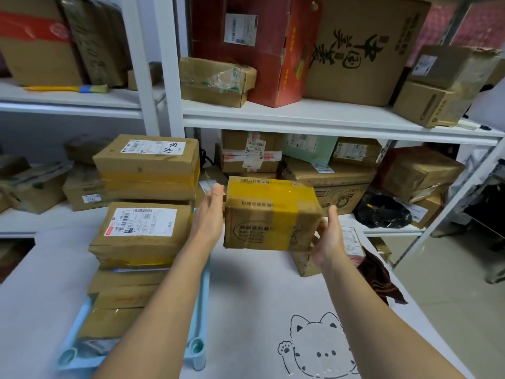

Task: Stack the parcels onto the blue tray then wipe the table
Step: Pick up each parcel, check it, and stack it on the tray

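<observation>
1. While the yellow-taped parcel (270, 214) is held clear of the surface (259, 302), just right of the blue tray (76, 329) and about level with its upper boxes, both hands carry it by its short ends.
2. The left hand (209, 212) lies flat, its straight fingers pressed against the end nearer the tray. The right hand (328, 236) curls round the far end, thumb up the side and fingers apparently tucked beneath. This grip likely keeps the box level, with one hand bearing the weight and the other steadying it. The flat palm could also slip away easily once the box sits against a stack.
3. On the tray stand two stacks. The one at its near end is topped by a labelled parcel (142, 231), and the one at its far end by a marked parcel (147, 160) that sits higher.
4. Right of the tray, one last parcel (352, 244) rests on the surface, partly hidden behind the right hand. A dark cloth (379, 277) is bunched beside it, farther from the tray and probably kept handy for wiping.
5. Stacking looks nearly finished, and wiping has not begun.
6. The near stack seems the easier target because it is lower. Its boxes sit unevenly, though, so a square, gentle set-down would guard against a topple.
</observation>
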`<action>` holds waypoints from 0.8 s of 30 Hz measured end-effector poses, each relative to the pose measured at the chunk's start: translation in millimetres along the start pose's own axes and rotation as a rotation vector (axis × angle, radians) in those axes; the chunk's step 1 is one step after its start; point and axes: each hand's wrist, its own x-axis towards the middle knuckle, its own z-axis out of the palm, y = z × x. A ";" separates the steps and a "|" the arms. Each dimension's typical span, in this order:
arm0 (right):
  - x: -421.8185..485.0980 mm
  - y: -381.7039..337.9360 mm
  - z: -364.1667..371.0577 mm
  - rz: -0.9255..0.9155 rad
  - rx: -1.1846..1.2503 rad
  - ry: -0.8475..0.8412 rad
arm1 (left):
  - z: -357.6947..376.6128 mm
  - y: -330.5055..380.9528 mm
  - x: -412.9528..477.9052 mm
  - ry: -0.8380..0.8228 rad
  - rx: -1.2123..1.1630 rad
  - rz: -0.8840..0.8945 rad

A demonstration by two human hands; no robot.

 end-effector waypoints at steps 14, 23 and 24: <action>-26.3 18.3 87.6 -0.075 -0.011 -0.212 | -66.9 -5.7 -19.5 0.406 -0.138 0.100; -54.4 49.8 152.1 -0.110 -0.169 -0.302 | -126.0 -32.2 -12.0 0.649 -0.098 0.071; -57.9 53.3 158.3 -0.102 -0.184 -0.301 | -131.4 -34.9 -9.9 0.662 -0.107 0.063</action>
